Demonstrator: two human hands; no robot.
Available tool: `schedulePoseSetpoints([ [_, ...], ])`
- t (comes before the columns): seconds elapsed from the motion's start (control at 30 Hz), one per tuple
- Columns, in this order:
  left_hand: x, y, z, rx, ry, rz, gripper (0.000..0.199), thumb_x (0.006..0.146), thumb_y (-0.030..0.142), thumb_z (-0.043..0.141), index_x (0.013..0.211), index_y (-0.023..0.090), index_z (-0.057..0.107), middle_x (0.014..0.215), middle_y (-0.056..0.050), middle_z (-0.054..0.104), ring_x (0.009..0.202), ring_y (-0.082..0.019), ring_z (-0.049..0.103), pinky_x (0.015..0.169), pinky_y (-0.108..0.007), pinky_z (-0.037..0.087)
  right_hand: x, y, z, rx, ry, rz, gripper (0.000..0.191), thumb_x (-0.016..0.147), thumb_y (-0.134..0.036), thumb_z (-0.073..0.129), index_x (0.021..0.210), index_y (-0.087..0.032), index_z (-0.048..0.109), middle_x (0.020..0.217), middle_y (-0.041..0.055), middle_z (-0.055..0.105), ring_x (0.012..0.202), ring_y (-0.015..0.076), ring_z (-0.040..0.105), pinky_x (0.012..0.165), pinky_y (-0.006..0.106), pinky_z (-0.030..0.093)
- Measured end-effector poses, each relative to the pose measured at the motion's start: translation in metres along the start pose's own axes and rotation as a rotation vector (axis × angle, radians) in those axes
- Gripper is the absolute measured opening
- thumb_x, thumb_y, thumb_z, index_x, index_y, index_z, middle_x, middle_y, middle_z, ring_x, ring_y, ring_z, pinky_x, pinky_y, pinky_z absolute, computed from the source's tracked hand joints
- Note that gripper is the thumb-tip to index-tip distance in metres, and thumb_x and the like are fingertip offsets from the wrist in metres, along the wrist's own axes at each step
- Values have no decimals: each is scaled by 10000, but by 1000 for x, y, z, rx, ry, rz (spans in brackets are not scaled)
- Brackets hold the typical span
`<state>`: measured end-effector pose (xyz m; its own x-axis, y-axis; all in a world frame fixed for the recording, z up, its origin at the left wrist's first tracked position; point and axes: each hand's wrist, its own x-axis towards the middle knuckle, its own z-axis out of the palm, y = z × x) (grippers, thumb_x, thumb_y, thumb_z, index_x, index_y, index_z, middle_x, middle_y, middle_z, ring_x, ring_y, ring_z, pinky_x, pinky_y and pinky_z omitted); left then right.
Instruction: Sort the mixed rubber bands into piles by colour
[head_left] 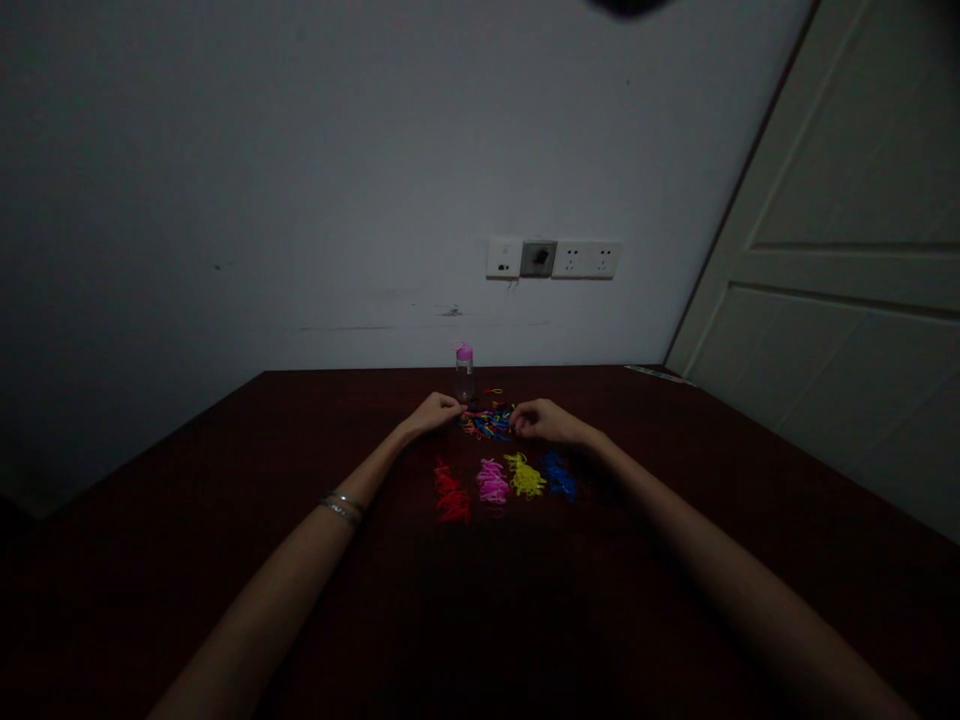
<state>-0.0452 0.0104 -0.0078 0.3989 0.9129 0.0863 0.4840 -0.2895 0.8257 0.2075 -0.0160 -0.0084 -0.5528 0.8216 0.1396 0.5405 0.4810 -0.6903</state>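
Observation:
A mixed heap of small colored bands (489, 422) lies on the dark table between my two hands. My left hand (436, 412) touches the heap's left edge, its fingers closed in a pinch; what they hold is too small to name. At the right edge, my right hand (541, 421) has its fingers curled together, their contents hidden. Nearer to me lie separate piles in a row: red (451, 495), pink (493, 482), yellow (526, 476) and blue (559, 475). A clear bottle with a pink lid (464, 372) stands upright behind the heap.
The dark red table (345, 630) meets a pale wall (337, 200) at its back edge. Sockets and switches (587, 260) are set in the wall above the table. A white paneled door (847, 300) stands on the right.

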Motion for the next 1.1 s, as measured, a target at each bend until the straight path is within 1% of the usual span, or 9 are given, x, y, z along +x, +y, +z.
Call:
schedulePoseSetpoints([
  [0.17,-1,3,0,5,7,-4,406,654,486,528,625,88,604,420,57,325,409,-44,240,415,-202,150,4,-1,18,-106,1,-37,256,621,-130,526,858,-136,623,725,13,601,616,94,515,582,198,399],
  [0.33,0,0,2,7,7,3,402,663,476,522,639,84,613,432,48,352,418,-47,253,414,-198,155,4,0,24,-217,59,-38,247,648,-116,481,834,-148,640,691,10,600,600,95,510,583,197,384],
  [0.43,1,-3,4,20,11,40,391,665,462,521,626,83,611,453,39,385,437,-49,277,421,-192,175,2,-3,18,-198,65,-39,262,647,-119,464,841,-142,639,693,14,601,594,95,505,576,200,383],
  [0.57,4,-3,9,31,-16,83,371,659,434,535,618,75,618,496,18,452,471,-57,327,445,-188,225,-3,-9,-2,-99,48,-23,275,632,-125,463,843,-128,638,704,23,610,607,99,506,568,201,385],
  [0.73,2,8,20,57,-69,89,281,648,342,567,699,79,651,553,-4,524,499,-70,385,474,-193,277,-15,-14,-34,5,-146,98,257,591,-148,525,813,-137,655,630,7,611,552,97,502,517,204,379],
  [0.83,-1,17,25,103,-97,111,235,643,289,569,715,82,656,528,10,500,480,-65,364,472,-196,271,-23,-11,-44,43,-338,199,274,563,-165,571,821,-153,662,642,9,628,546,98,517,495,200,381],
  [0.9,-2,22,29,145,-103,147,224,639,270,573,733,85,658,513,22,476,472,-62,345,474,-197,267,-26,-7,-45,66,-422,262,304,568,-196,589,862,-162,659,653,15,636,544,102,529,468,194,374],
  [0.97,-3,25,32,195,-110,169,230,639,264,577,765,90,659,503,32,456,466,-61,328,472,-198,260,-26,1,-45,77,-398,273,304,589,-226,589,880,-165,654,672,23,640,554,106,537,463,193,377],
  [1.1,-3,27,40,356,-131,188,235,658,290,580,807,123,649,563,14,504,503,-80,389,485,-203,269,-22,20,-44,83,-184,184,237,637,-240,540,825,-143,646,744,47,644,596,110,548,541,216,424],
])
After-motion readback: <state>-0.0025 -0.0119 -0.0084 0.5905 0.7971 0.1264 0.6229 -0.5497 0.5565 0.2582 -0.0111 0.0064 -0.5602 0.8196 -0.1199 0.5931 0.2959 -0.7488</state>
